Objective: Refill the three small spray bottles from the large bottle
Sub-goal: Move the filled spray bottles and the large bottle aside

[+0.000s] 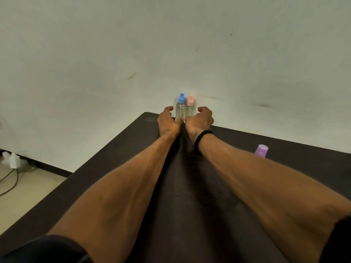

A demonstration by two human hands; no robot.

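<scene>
Standing at the table's (pixel 218 196) far corner, the blue-capped bottle (pixel 181 109) and pink-capped bottle (pixel 190 106) sit between my curled left hand (pixel 168 121) and right hand (pixel 201 118); I cannot tell whether either grips. A nudge could tip them over the edge.

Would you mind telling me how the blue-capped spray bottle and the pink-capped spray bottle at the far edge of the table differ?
The blue-capped bottle has a blue spray head; the pink-capped bottle has a pink one. The blue-capped bottle looks taller than the pink-capped bottle. The blue-capped bottle stands nearer the left hand, the pink-capped bottle nearer the right hand. Both have clear bodies and stand upright, side by side.
</scene>
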